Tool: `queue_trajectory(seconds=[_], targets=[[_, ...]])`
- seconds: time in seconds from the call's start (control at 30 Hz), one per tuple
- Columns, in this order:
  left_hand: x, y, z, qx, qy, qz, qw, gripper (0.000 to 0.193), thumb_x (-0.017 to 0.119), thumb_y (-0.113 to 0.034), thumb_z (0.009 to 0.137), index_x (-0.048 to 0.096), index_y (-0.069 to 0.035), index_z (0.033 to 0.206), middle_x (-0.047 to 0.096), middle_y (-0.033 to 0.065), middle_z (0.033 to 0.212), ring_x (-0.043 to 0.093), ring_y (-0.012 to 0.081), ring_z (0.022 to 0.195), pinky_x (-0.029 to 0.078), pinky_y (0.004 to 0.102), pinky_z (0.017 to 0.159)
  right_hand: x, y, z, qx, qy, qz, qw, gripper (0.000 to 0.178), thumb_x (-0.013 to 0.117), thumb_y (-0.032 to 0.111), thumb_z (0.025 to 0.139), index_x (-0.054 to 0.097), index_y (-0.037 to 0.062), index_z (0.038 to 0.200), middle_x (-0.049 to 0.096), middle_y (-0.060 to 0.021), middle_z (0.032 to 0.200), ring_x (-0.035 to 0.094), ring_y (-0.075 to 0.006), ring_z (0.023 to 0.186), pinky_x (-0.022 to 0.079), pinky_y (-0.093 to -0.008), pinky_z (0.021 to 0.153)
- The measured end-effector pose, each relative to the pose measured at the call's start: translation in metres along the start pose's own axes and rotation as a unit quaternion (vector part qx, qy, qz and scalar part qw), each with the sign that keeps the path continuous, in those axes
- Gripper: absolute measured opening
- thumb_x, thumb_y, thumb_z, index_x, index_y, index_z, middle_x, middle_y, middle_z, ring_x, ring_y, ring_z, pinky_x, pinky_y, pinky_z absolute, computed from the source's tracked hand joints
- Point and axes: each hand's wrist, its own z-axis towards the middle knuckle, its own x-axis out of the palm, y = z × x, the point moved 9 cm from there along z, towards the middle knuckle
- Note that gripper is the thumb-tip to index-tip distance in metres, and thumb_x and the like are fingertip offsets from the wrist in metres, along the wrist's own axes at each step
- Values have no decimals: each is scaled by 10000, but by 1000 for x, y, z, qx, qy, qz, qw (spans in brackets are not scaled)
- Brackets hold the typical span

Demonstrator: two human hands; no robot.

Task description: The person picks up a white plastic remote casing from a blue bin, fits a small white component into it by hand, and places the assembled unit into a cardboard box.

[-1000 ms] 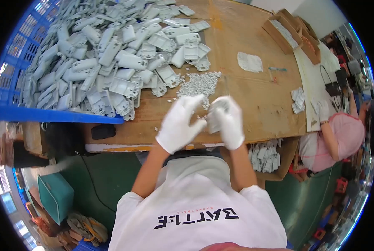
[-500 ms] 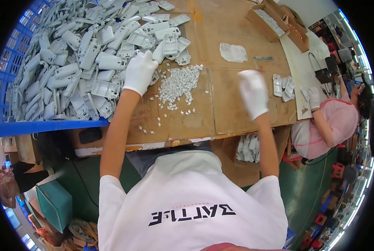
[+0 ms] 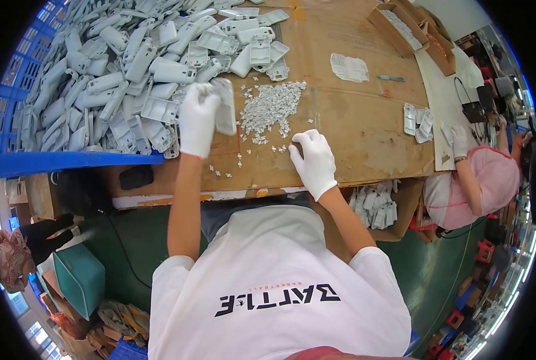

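My left hand (image 3: 197, 120), in a white glove, is closed on a pale grey plastic housing (image 3: 224, 108). It holds the housing tilted above the table, in front of a big heap of similar housings (image 3: 139, 60). To the right of it lies a loose pile of tiny whitish parts (image 3: 271, 108), with several strays along its near side. My right hand (image 3: 314, 162), also gloved, is low over the table at the pile's near right edge. Its thumb and forefinger are apart beside a few stray parts, and I see nothing between them.
A blue crate (image 3: 70, 162) borders the heap on the left. Farther right on the cardboard-covered table (image 3: 364, 138) are a paper scrap (image 3: 349, 67), a green pen (image 3: 391, 78) and several housings (image 3: 418, 122). Below the edge, a carton (image 3: 403, 204) holds white pieces. A co-worker (image 3: 475, 177) sits at the right.
My left hand has lifted a housing away from the heap and drawn nearer to me. My right hand has swung left from the open table to the tiny parts. The view has shifted slightly.
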Motion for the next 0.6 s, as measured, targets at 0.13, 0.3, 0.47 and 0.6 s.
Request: queue_trajectory(seconds=[0.13,0.3,0.47,0.6], targets=[[23,-6,-64,-7,25,71,997,349,611,-88,901,618,15,1235,676,104,1146,638,171,1003,502,302,921,10,8,2,-7,10,-31,999,132,701,53,846,615,80,942,611,-99,933,616,-316,852,512,-422,736],[45,22,-109,-137,71,-87,984,394,584,-14,907,586,23,1299,686,96,1138,648,163,1040,505,304,935,-4,33,11,-61,-29,-4,998,162,692,40,846,594,91,965,591,-82,903,628,-286,846,534,-394,722],[42,-4,-120,-79,40,12,996,369,592,-20,909,601,11,1277,701,119,1133,672,177,1052,504,310,956,-14,84,10,-107,-29,134,985,186,700,19,847,609,97,990,580,-88,960,623,-298,895,523,-401,736],[36,-18,-127,-34,-7,103,994,330,609,-21,914,627,-17,1243,712,160,1141,700,254,1076,524,334,921,-22,91,6,-89,-78,97,988,214,728,29,827,642,114,1004,561,-84,968,592,-294,925,509,-404,769]])
